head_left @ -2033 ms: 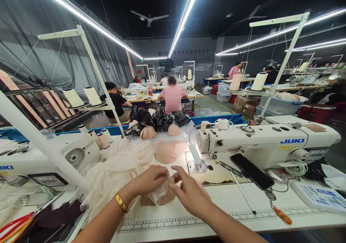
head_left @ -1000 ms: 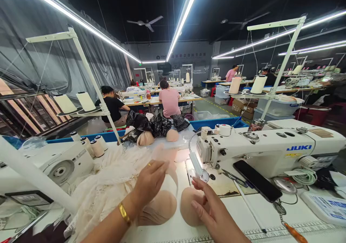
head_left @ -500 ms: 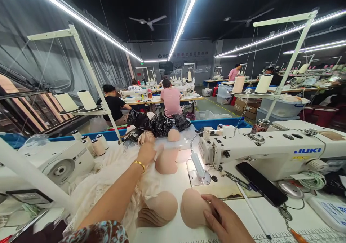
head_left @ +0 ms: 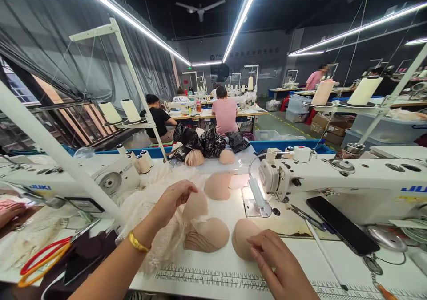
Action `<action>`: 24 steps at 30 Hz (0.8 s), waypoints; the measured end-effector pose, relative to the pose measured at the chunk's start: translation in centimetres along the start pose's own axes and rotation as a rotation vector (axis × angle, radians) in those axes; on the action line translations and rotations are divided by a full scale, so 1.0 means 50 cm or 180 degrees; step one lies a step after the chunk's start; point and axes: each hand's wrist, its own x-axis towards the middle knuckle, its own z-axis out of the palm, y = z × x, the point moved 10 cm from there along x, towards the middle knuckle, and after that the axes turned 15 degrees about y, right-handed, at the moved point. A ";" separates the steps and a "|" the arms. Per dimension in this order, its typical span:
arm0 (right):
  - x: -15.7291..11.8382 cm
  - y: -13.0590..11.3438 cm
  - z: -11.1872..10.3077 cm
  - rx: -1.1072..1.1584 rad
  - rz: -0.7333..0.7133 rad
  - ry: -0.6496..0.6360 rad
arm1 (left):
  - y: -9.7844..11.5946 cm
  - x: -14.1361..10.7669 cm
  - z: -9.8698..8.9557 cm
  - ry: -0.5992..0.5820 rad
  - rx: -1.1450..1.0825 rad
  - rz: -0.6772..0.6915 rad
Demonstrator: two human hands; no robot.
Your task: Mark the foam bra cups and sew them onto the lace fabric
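Note:
In the head view, my left hand (head_left: 175, 200) pinches the upper edge of a beige bra cup (head_left: 196, 207) above the table, beside heaped cream lace fabric (head_left: 167, 233). Right below it lies a fanned stack of beige bra cups (head_left: 213, 234). My right hand (head_left: 280, 260) has its thumb and fingers on the right edge of another bra cup (head_left: 243, 238), which lies on the table with a second layer showing at its edge. Farther back, one more cup (head_left: 217, 186) rests near the sewing machine's needle plate (head_left: 251, 204).
A white sewing machine (head_left: 313, 175) stands on the right, with a phone (head_left: 343, 225), snips (head_left: 308, 217) and a white pen (head_left: 325, 253) in front. Red-and-orange scissors (head_left: 46, 260) lie at left, near another person's hand (head_left: 11, 212). Black plastic bags (head_left: 211, 143) sit at the back.
My left hand has come back toward me from the far side of the table with a bra cup. My right hand stays at its cup. The view has swung left.

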 end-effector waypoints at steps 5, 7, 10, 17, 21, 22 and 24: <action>-0.009 -0.023 0.019 0.0052 -0.0186 0.0005 | -0.026 -0.119 0.085 -0.0791 0.0236 -0.0003; -0.019 -0.022 0.030 0.0003 -0.0203 -0.0095 | -0.036 -0.130 0.110 -0.0959 0.0502 0.0157; -0.032 -0.024 0.061 -0.0097 -0.0264 -0.0339 | -0.040 -0.105 0.110 -0.0850 0.0996 0.0544; -0.029 -0.054 0.204 -0.0496 -0.0615 -0.1122 | -0.118 -0.044 0.049 -0.0835 0.2452 0.0811; -0.021 -0.047 0.247 -0.0670 -0.0582 -0.1326 | -0.128 -0.027 -0.013 -0.0505 0.2901 0.0674; -0.015 -0.046 0.243 -0.0609 -0.0571 -0.1280 | -0.116 -0.024 -0.018 -0.0498 0.2846 0.0714; 0.004 -0.042 0.218 -0.0426 -0.0454 -0.1089 | -0.083 -0.013 -0.013 -0.0492 0.2607 0.0868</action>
